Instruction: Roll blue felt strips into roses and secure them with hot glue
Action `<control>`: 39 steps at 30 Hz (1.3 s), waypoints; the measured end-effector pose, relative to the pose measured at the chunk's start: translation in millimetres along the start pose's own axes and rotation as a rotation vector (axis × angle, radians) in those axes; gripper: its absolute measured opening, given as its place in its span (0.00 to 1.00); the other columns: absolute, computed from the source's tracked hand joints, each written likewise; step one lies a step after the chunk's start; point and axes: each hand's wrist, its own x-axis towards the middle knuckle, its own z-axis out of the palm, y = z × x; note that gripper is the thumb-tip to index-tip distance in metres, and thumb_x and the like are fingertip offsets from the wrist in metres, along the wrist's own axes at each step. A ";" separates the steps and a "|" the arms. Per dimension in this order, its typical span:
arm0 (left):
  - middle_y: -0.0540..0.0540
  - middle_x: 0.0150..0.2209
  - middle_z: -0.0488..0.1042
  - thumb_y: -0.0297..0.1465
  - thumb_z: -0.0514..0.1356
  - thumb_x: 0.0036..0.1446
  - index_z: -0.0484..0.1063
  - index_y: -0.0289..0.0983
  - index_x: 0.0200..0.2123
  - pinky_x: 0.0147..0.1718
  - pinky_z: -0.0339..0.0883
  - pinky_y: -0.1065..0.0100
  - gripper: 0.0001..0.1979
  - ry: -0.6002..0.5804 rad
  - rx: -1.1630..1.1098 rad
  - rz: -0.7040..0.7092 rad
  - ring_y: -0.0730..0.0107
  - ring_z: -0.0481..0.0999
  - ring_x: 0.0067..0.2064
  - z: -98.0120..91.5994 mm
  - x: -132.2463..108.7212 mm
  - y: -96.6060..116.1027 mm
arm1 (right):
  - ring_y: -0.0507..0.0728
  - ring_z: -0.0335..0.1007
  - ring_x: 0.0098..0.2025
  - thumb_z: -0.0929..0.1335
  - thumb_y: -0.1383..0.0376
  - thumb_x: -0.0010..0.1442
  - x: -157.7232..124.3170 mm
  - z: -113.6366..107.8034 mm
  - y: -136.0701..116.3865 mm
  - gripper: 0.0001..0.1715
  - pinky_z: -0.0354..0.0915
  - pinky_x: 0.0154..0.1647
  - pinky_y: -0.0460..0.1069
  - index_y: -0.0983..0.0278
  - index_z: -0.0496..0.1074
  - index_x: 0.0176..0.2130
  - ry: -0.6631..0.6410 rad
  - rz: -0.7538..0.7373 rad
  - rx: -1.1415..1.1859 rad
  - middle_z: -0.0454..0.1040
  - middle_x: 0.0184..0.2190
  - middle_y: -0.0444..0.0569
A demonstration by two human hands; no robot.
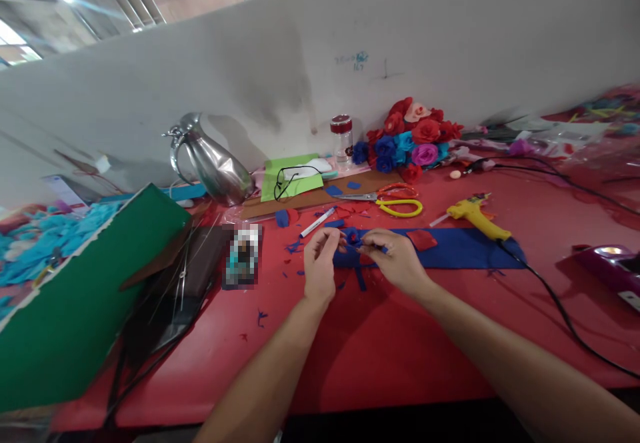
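Note:
A small blue paper flower (353,237) is held between my two hands over the middle of the table. My left hand (321,256) pinches its left side with thumb and fingertips. On the other side, my right hand (393,256) grips the flower's edge, and a bit of blue shows between its fingers. Beneath both hands lies a long blue strip of crepe paper (460,248), with a red paper piece (421,239) on it. A yellow glue gun (475,216) rests at the strip's right end. Yellow-handled scissors (400,207) lie just beyond my hands, near a white marker (318,222).
Finished paper flowers (425,133) are heaped by the wall, beside a lidded glass bottle (343,142). A metal jug (213,160), eyeglasses (290,180) and a green box (95,303) stand or lie leftward. The glue gun's black cord (560,310) crosses the right side.

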 end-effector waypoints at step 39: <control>0.47 0.32 0.70 0.39 0.68 0.45 0.76 0.36 0.25 0.43 0.64 0.67 0.11 -0.262 -0.105 -0.188 0.70 0.69 0.37 -5.9 4.1 -6.6 | 0.53 0.69 0.28 0.74 0.55 0.44 3.6 -1.2 -5.3 0.14 0.67 0.35 0.50 0.63 0.76 0.26 -0.123 0.332 0.380 0.76 0.25 0.44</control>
